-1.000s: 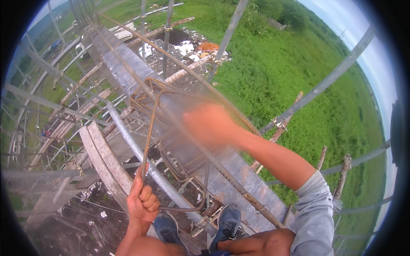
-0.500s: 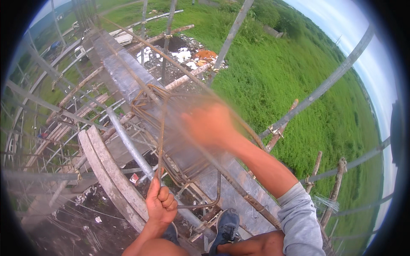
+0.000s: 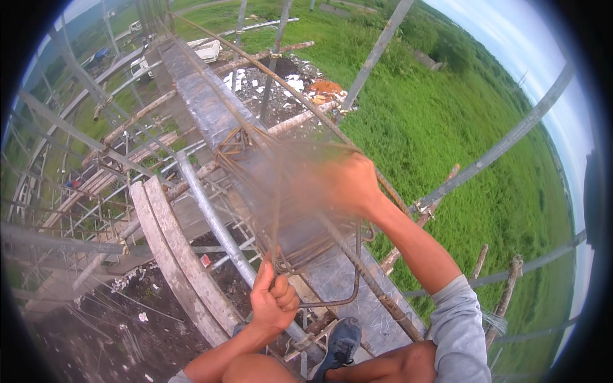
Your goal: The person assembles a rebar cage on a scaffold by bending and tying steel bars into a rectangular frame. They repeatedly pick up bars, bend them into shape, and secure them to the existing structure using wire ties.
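My left hand is closed round the lower left side of a bent steel rebar stirrup, thumb pointing up along the bar. Higher and to the right, my right hand appears curled on the stirrup's right side; a hazy smear covers its fingers and the middle of the stirrup. A long rebar runs diagonally through the work, with a second rebar beyond it. More bent stirrups are bunched under and beside the hands, partly blurred.
Beneath the rebars lies a long metal-faced formwork board. A galvanised pipe and curved planks are at the left. Scaffold poles and timber stubs line the right side, above grass. My shoe is below the stirrup.
The view has shifted, so the whole scene sits further right. My right hand has moved right and slightly up against the rebars. My left hand keeps its hold on the stirrup.
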Demonstrator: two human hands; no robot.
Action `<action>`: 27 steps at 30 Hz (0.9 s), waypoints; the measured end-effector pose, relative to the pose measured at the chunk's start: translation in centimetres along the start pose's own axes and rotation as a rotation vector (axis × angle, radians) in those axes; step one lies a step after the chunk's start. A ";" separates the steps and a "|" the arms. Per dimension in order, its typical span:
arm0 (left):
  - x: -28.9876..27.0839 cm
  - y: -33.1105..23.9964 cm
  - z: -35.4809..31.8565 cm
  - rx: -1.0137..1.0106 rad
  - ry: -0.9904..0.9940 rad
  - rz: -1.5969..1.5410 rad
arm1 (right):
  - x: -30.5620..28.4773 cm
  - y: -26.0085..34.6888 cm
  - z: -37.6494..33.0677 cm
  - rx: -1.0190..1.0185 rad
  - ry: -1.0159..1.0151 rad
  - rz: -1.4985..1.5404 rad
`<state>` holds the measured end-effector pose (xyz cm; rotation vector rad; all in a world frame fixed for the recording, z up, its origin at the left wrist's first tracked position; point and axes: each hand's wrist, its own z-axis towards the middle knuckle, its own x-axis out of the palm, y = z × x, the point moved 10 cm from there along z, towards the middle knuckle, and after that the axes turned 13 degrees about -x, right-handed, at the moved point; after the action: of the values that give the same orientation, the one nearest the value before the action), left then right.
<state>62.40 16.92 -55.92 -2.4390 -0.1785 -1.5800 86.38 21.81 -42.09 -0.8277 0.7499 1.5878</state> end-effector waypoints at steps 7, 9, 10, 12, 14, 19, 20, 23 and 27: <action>-0.1 -0.2 -0.3 -0.044 -0.078 0.051 | -7.0 -6.4 -3.2 0.383 -0.120 0.120; -0.4 -0.2 -0.5 -0.020 -0.030 0.065 | -2.5 -8.5 -7.9 0.811 0.304 0.712; -1.3 0.3 -0.5 -0.064 -0.077 0.048 | -0.7 -7.6 -11.0 1.026 0.506 0.943; 0.0 -0.8 -0.6 -0.045 0.064 0.069 | 0.9 -3.1 -11.4 0.986 0.428 1.645; 0.5 -2.3 -0.7 -0.059 0.027 0.120 | 1.5 -1.5 -12.5 0.996 0.375 1.890; 3.7 -9.5 -0.2 -0.058 -0.088 0.126 | 2.9 -1.7 -13.6 1.020 0.366 1.821; 3.5 -9.4 -0.2 -0.033 -0.136 0.097 | 2.9 -2.0 -13.5 1.037 0.347 1.809; 0.3 -3.8 -0.6 -0.039 -0.343 0.029 | 2.5 -2.5 -12.7 1.009 0.298 1.782; -2.7 0.9 0.2 -0.039 -0.197 0.041 | 2.1 -1.5 -11.7 0.883 0.343 1.866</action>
<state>61.73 16.14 -58.56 -2.6094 -0.1308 -1.3374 88.97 13.50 -50.31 0.6314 2.6484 2.1235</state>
